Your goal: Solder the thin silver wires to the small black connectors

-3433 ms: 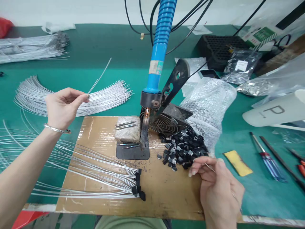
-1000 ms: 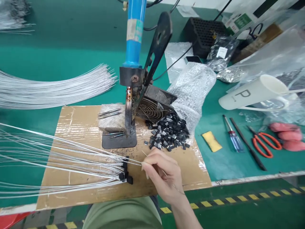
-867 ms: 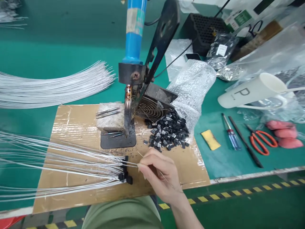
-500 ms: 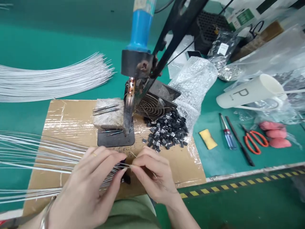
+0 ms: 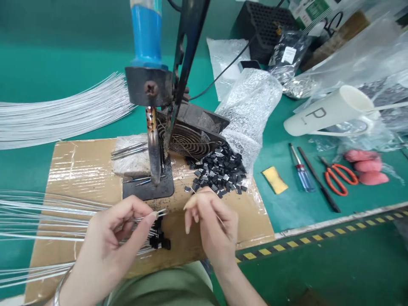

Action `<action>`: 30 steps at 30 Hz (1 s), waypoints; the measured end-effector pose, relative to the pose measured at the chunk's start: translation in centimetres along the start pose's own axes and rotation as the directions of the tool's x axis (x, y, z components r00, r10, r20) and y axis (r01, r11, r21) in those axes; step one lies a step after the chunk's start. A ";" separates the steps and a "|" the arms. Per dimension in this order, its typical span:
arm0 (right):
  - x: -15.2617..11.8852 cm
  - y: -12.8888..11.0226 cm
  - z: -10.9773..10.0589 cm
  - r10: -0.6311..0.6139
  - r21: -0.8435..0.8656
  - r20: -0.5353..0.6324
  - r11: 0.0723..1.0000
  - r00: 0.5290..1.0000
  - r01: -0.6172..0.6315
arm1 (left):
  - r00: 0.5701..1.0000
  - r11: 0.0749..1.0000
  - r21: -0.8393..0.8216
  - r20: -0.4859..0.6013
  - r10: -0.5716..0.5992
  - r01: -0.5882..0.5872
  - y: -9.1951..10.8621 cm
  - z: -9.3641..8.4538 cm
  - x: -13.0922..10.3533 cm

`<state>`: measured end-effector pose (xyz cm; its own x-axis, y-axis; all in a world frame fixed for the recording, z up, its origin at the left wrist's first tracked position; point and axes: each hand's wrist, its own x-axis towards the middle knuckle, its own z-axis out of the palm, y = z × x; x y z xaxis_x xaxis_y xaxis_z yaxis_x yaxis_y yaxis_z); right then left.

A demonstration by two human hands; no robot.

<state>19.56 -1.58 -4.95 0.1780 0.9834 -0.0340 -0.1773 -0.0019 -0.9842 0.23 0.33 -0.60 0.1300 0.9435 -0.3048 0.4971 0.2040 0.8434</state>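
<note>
Between thumb and forefinger, my left hand [image 5: 117, 242] pinches thin grey-white wires [image 5: 63, 209] whose bare ends stick out to the right. Just below those fingertips lie wires with black connectors [image 5: 159, 238] on their ends. My right hand [image 5: 212, 221] is a little to the right, apart from the wire ends, its fingers curled around a thin solder-like strand [image 5: 220, 220] that pokes out above and below them. The soldering iron [image 5: 153, 144] hangs tip down above the black pad [image 5: 148, 191], beyond my left hand.
A pile of black connectors [image 5: 219, 170] lies beside the fan [image 5: 188, 140] on the cardboard [image 5: 79, 170]. Another wire bundle [image 5: 63, 119] is at the back left. Sponge [image 5: 275, 180], screwdriver [image 5: 302, 170], pliers [image 5: 339, 176] and white cup [image 5: 331, 112] are at right.
My hands have moved apart; the right fingers have left the wire ends. The black connectors below my left hand now show more. The view has shifted, with the iron further left in it.
</note>
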 end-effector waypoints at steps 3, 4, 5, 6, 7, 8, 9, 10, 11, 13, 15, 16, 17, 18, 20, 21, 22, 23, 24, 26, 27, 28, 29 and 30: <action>-0.1 0.2 -0.2 0.130 0.286 0.069 0.947 0.989 -0.144 | 1.000 0.999 -0.045 -0.006 -0.029 0.029 -0.7 -0.1 0.0; -0.1 0.2 -0.2 0.162 0.329 0.089 0.927 0.983 -0.183 | 1.000 0.999 -0.045 -0.014 -0.022 0.022 -0.9 -0.1 0.0; -0.2 0.2 0.0 0.183 0.336 0.091 0.920 0.979 -0.203 | 0.999 0.999 -0.044 -0.029 -0.017 0.015 -1.1 -0.1 0.0; -0.2 0.3 0.2 0.186 0.318 0.074 0.927 0.980 -0.200 | 0.999 0.999 -0.041 -0.040 -0.016 0.015 -1.2 -0.1 0.0; -0.3 0.2 0.5 0.177 0.280 0.045 0.943 0.983 -0.182 | 0.999 0.999 -0.040 -0.041 -0.018 0.016 -1.2 -0.1 0.0; -0.4 0.2 0.7 0.161 0.226 0.030 0.960 0.987 -0.163 | 0.999 0.999 -0.039 -0.041 -0.022 0.020 -1.2 -0.2 0.0; -0.4 0.1 1.0 0.146 0.168 0.031 0.975 0.989 -0.149 | 0.999 0.999 -0.039 -0.035 -0.025 0.023 -1.0 -0.2 0.0; -0.4 0.0 1.3 0.135 0.118 0.045 0.983 0.990 -0.139 | 0.999 0.999 -0.040 -0.026 -0.029 0.028 -0.8 -0.3 0.0; -0.3 -0.1 1.5 0.131 0.086 0.065 0.987 0.989 -0.137 | 0.999 0.999 -0.043 -0.020 -0.030 0.029 -0.6 -0.3 -0.1; -0.2 -0.3 2.0 0.145 0.079 0.104 0.985 0.984 -0.153 | 0.999 0.998 -0.049 -0.017 -0.036 0.035 -0.2 -0.4 -0.2; -0.1 -0.4 2.3 0.167 0.137 0.127 0.973 0.978 -0.184 | 0.999 0.998 -0.053 -0.013 -0.036 0.036 0.1 -0.4 -0.2; 0.0 -0.5 2.4 0.181 0.175 0.137 0.963 0.974 -0.204 | 0.999 0.998 -0.055 -0.015 -0.034 0.033 0.2 -0.4 -0.2; 0.0 -0.5 2.5 0.197 0.210 0.145 0.952 0.970 -0.225 | 0.999 0.998 -0.057 -0.020 -0.031 0.030 0.2 -0.3 -0.2; 0.0 -0.4 2.6 0.211 0.238 0.150 0.941 0.966 -0.243 | 0.999 0.998 -0.057 -0.024 -0.026 0.024 0.2 -0.3 -0.1; -0.1 -0.3 2.7 0.238 0.269 0.151 0.924 0.959 -0.272 | 0.999 0.999 -0.052 -0.033 -0.005 0.003 0.2 -0.2 0.0; -0.1 -0.2 2.7 0.251 0.277 0.149 0.918 0.956 -0.284 | 0.999 0.999 -0.046 -0.037 0.006 -0.008 0.1 -0.2 0.1; -0.1 -0.2 2.7 0.263 0.283 0.146 0.913 0.954 -0.295 | 0.999 0.999 -0.038 -0.042 0.020 -0.022 0.1 -0.1 0.1; -0.2 -0.1 2.7 0.273 0.288 0.143 0.908 0.951 -0.304 | 0.998 0.999 -0.031 -0.044 0.036 -0.037 0.1 -0.1 0.2; -0.2 0.0 2.7 0.279 0.292 0.142 0.905 0.950 -0.309 | 0.998 0.998 -0.028 -0.049 0.047 -0.049 0.2 0.0 0.1; -0.2 0.1 2.7 0.284 0.296 0.141 0.902 0.948 -0.315 | 0.996 0.997 -0.033 -0.063 0.064 -0.066 0.3 0.0 0.0; -0.3 0.1 2.7 0.288 0.299 0.142 0.900 0.947 -0.318 | 0.995 0.997 -0.037 -0.064 0.071 -0.073 0.3 0.0 0.0; -0.3 0.2 2.8 0.292 0.306 0.142 0.896 0.946 -0.323 | 0.995 0.996 -0.040 -0.066 0.075 -0.078 0.4 0.0 -0.1; -0.4 0.3 2.8 0.299 0.316 0.144 0.889 0.943 -0.330 | 0.995 0.996 -0.040 -0.068 0.079 -0.082 0.5 0.1 -0.1; -0.4 0.3 2.8 0.307 0.329 0.145 0.881 0.940 -0.339 | 0.994 0.995 -0.037 -0.075 0.085 -0.088 0.6 0.1 -0.1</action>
<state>16.74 -1.50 -4.79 -0.0272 0.9506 -0.3094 -0.5354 -0.2752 -0.7985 0.58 0.33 -0.11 0.1070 0.9743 -0.1984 0.4521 0.1300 0.8824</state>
